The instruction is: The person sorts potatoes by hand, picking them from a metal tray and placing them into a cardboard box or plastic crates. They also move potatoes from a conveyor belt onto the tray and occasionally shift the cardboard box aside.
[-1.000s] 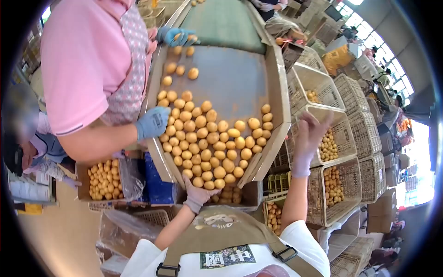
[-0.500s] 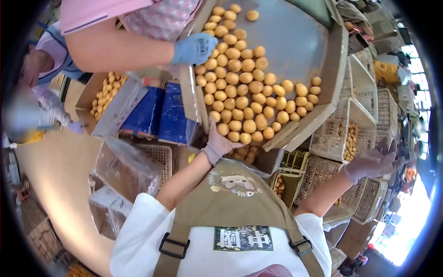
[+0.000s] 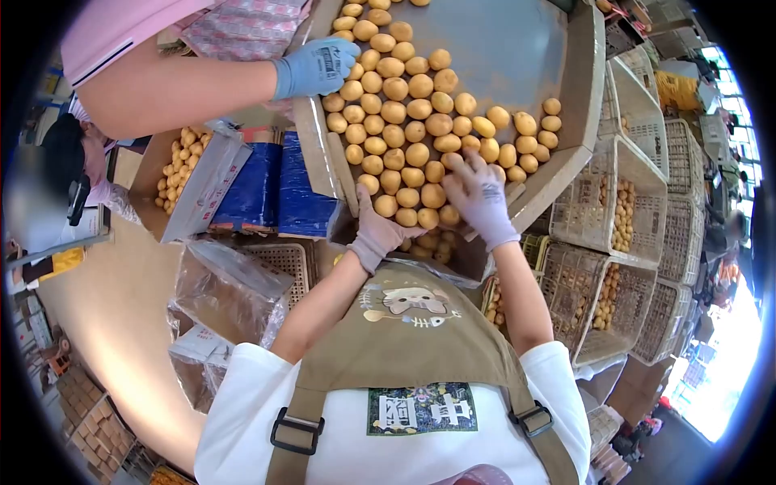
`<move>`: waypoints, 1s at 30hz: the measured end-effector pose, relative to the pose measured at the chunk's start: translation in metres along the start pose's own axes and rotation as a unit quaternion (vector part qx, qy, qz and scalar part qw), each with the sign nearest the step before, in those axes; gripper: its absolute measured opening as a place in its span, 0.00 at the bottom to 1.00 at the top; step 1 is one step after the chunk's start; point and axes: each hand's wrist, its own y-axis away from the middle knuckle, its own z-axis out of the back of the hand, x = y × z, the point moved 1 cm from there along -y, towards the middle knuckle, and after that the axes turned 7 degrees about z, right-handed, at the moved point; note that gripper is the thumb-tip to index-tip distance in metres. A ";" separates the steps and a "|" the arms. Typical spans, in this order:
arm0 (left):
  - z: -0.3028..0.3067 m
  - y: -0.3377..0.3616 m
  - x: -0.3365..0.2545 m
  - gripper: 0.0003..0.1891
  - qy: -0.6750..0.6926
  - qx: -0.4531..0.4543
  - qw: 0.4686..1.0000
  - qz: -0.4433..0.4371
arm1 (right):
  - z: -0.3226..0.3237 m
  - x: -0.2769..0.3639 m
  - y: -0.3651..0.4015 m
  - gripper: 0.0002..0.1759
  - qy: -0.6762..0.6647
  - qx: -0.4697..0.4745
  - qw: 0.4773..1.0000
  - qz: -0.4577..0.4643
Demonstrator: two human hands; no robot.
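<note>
Round yellow-orange fruits (image 3: 394,111) cover the left and front of a sorting table with a grey surface (image 3: 509,65) and cardboard-covered sides. At the table's front left corner is my left hand (image 3: 380,230), gloved, with thumb and fingers spread beside the nearest fruits. My right hand (image 3: 481,194), also gloved, reaches over the front of the pile. Its fingers are apart and bent down onto the fruits; their tips are partly hidden among them. More fruits (image 3: 434,245) lie in a box below the table's front edge, partly covered by my hands and apron.
Across the left side, a co-worker's blue-gloved hand (image 3: 319,66) touches the fruits. A cardboard box of fruits (image 3: 184,166) and blue wrapped boxes (image 3: 303,190) stand at left. Stacked plastic crates (image 3: 578,202) line the right. A plastic-lined carton (image 3: 222,299) stands by my left arm.
My right hand has swung from the crates at right onto the fruits. My left hand stays at the corner. The co-worker's gloved hand appears slightly farther left in view.
</note>
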 end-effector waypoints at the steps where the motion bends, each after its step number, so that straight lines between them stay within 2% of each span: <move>1: -0.002 0.001 0.001 0.58 0.007 0.001 1.000 -0.002 | 0.007 -0.009 0.001 0.19 -0.004 -0.058 0.998 0.011; 3: -0.003 0.002 0.004 0.58 -0.007 -0.006 1.000 -0.012 | 0.027 -0.025 0.006 0.18 0.047 -0.079 0.996 0.004; 7: 0.001 0.001 0.003 0.58 0.009 0.001 1.000 -0.004 | 0.056 -0.053 0.025 0.18 0.022 -0.151 0.987 -0.055; 8: 0.001 0.001 0.003 0.58 0.012 0.005 1.000 -0.003 | 0.060 -0.065 0.026 0.17 -0.019 -0.245 0.968 -0.046; 9: 0.001 0.000 0.001 0.58 0.014 0.008 1.000 -0.003 | 0.081 -0.064 0.030 0.20 -0.067 -0.238 0.954 -0.172; 12: 0.001 0.001 0.000 0.57 0.018 0.030 0.999 0.001 | 0.144 -0.070 0.032 0.35 -0.097 -0.463 0.831 -0.294; 13: 0.001 0.001 0.001 0.57 0.040 0.035 0.999 0.009 | 0.161 -0.057 0.030 0.42 -0.146 -0.497 0.817 -0.255; 14: 0.001 0.001 0.002 0.58 0.017 0.022 1.000 -0.001 | 0.166 -0.068 0.036 0.47 -0.076 -0.485 0.851 -0.187; 15: -0.005 0.004 0.001 0.58 -0.007 0.019 1.000 -0.004 | 0.182 -0.058 0.031 0.51 0.051 -0.457 0.887 -0.044; 16: -0.010 0.003 -0.001 0.58 0.000 0.017 1.000 -0.003 | 0.210 -0.083 0.041 0.42 0.177 -0.528 0.830 -0.040; 17: -0.010 0.005 0.001 0.58 0.012 0.010 1.000 0.000 | 0.253 -0.097 0.062 0.27 0.069 -0.599 0.796 -0.040; 18: -0.002 0.003 0.001 0.59 0.005 0.032 0.999 0.001 | 0.295 -0.111 0.083 0.14 -0.046 -0.673 0.738 -0.019; 19: -0.001 0.003 0.000 0.59 0.007 0.029 1.000 0.002 | 0.336 -0.125 0.104 0.15 -0.144 -0.739 0.658 0.016; 20: 0.000 0.004 0.002 0.60 0.011 0.027 1.000 0.005 | 0.334 -0.114 0.103 0.16 -0.018 -0.673 0.737 0.053; 21: -0.002 0.002 0.002 0.60 0.012 0.030 0.999 0.008 | 0.327 -0.102 0.096 0.18 0.109 -0.591 0.794 0.092; 22: -0.004 0.003 0.003 0.59 -0.001 0.022 1.000 0.001 | 0.313 -0.086 0.082 0.20 0.233 -0.495 0.827 0.129; 24: -0.001 0.000 0.002 0.59 0.004 0.019 1.000 -0.002 | 0.223 -0.037 0.049 0.16 0.123 -0.317 0.940 0.020; 25: 0.001 0.001 0.001 0.59 0.000 0.025 1.000 -0.005 | 0.177 -0.012 0.034 0.19 0.083 -0.225 0.970 -0.048; 26: -0.002 0.003 0.002 0.59 -0.012 0.023 1.000 -0.007 | 0.136 -0.009 0.026 0.25 -0.017 -0.193 0.981 0.013; 27: -0.007 0.004 0.002 0.60 -0.025 0.022 0.999 -0.010 | 0.092 -0.011 0.022 0.26 -0.027 -0.138 0.990 0.020; 28: -0.010 0.005 0.002 0.61 -0.037 0.021 0.999 -0.012 | 0.062 0.004 0.014 0.25 0.028 -0.039 0.998 0.037; 30: 0.010 -0.003 -0.002 0.61 -0.027 0.010 1.000 -0.009 | 0.015 0.035 0.020 0.24 -0.037 0.016 0.986 0.160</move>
